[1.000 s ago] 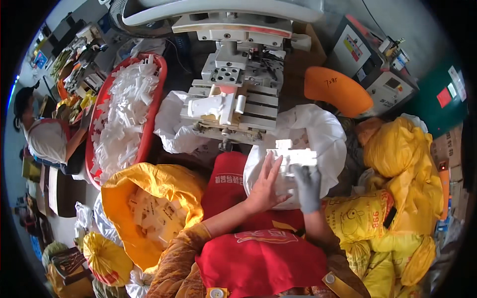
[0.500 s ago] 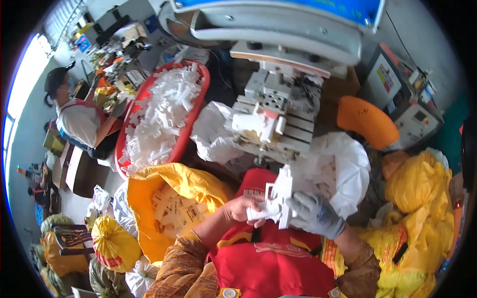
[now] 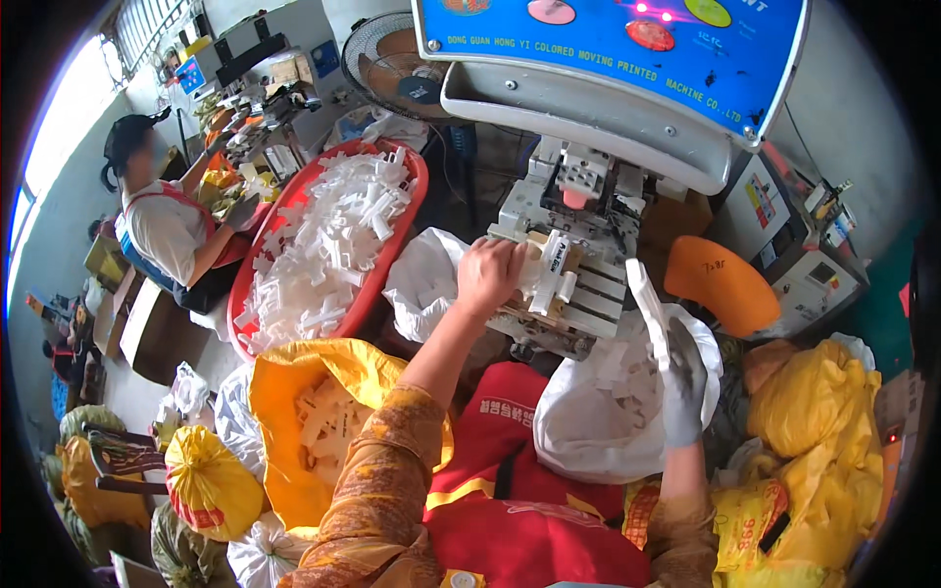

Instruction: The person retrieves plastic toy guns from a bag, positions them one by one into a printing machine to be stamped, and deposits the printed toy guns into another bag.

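My bare left hand (image 3: pixel 490 277) is closed at the left end of a white plastic toy gun (image 3: pixel 551 269) with dark print, which lies on the fixture of a printing machine (image 3: pixel 588 294). Its fingertips are partly hidden behind the knuckles. To the right, my grey-gloved right hand (image 3: pixel 684 387) grips another white toy gun (image 3: pixel 648 306), seen edge-on and held upright above a white sack (image 3: pixel 588 431). A pink print pad (image 3: pixel 576 199) hangs above and behind the fixture.
A red tub (image 3: pixel 417 201) heaped with white plastic parts stands at the left, beyond a yellow sack (image 3: pixel 279 431) of parts. An orange chair back (image 3: pixel 723 284) is at right. A co-worker (image 3: pixel 167 225) sits far left; a fan (image 3: pixel 392 73) stands behind.
My hands, together on a toy gun in front of my apron before, are now apart. The left has reached forward to the fixture; the right has moved rightward with a toy gun.
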Motion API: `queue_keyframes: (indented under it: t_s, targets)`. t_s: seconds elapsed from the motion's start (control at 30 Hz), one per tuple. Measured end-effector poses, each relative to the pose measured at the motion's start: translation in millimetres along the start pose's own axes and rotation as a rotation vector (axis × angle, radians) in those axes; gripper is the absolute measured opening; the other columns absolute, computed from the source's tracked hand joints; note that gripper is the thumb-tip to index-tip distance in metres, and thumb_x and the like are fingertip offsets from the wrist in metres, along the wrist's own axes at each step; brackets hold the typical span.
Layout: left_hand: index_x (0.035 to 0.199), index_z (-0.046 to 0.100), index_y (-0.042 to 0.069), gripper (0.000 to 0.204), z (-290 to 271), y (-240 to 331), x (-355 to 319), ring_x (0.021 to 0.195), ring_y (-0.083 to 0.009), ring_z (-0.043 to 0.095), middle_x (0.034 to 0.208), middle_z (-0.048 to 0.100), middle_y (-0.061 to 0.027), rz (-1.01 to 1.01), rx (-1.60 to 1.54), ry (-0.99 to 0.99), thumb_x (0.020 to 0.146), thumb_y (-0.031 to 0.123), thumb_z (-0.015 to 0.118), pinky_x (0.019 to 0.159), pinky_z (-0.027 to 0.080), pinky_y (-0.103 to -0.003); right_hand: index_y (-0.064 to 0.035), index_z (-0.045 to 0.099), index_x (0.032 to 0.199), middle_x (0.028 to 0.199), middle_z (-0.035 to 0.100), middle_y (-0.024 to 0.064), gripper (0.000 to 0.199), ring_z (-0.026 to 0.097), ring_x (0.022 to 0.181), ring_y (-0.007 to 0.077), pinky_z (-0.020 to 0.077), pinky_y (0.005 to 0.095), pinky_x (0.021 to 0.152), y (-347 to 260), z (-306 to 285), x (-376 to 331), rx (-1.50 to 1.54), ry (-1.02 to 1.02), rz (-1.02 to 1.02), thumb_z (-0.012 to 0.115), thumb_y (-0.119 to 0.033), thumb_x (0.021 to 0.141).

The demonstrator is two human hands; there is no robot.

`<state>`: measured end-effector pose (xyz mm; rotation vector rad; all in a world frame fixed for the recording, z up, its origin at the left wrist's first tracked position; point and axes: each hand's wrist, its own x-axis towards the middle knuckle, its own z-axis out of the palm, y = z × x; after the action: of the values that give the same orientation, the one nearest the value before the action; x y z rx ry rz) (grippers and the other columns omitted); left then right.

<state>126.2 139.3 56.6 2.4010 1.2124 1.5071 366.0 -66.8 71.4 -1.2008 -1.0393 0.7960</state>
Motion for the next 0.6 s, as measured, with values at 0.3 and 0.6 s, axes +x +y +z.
queue_keyframes:
  t_s: [0.3,0.6]
  targets:
    - [0.082,0.066,-0.004,0.03,-130.5,-26.9,-30.1,0.064,-0.0073,0.052,0.067,0.062,-0.0025,-0.607,-0.325,0.288,0.09,0.024,0.057,0.059,0.042,-0.024,-0.0037,0.056,0.118,0.105,0.062,0.0138,0.042,0.06,0.098,0.025,0.0466,0.0331,0.085,8.9,78.2,87.9,-0.57,-0.282,-0.461,0.065,-0.013,0.078]
    - [0.077,0.065,0.0,0.034,-273.1,-58.9,-214.2,0.058,-0.0071,0.048,0.065,0.059,-0.001,-0.922,-0.085,0.342,0.093,0.025,0.05,0.056,0.039,-0.022,-0.0105,0.053,0.123,0.117,0.052,0.0169,0.044,0.054,0.101,0.0343,0.0446,0.0421,0.087,22.6,91.2,112.9,-0.946,-0.612,-0.486,0.054,-0.023,0.081]
